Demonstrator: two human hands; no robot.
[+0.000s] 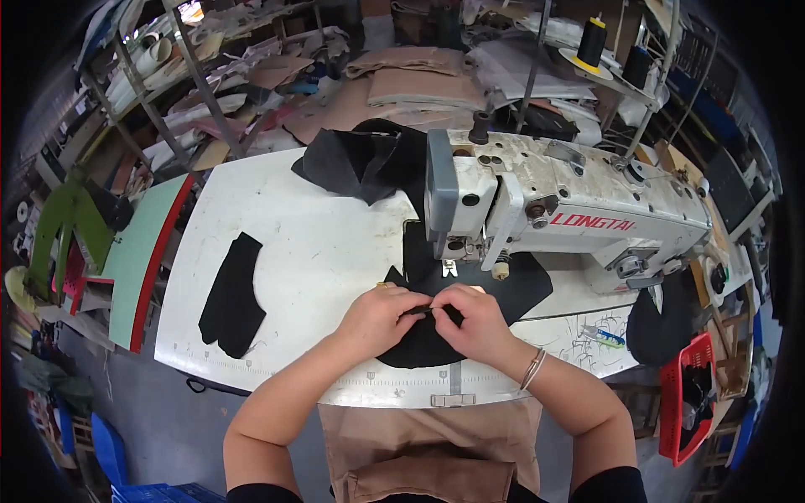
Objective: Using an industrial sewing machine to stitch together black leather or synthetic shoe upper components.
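A black fabric piece lies on the white table, partly under the presser foot of a sewing machine. Just in front of the foot, my left hand pinches the fabric between thumb and forefinger. My right hand pinches it too, its fingertips meeting those of the left. What exactly lies between the fingertips is small and mostly covered. To the left rests a separate black cut piece. Behind, a pile of dark fabric sits by the machine head.
A pale green board with a red edge stands left of the table. At the right are a blue-and-white pen-like tool, hanging black fabric and a red basket. Thread cones stand above; cluttered shelves fill the back.
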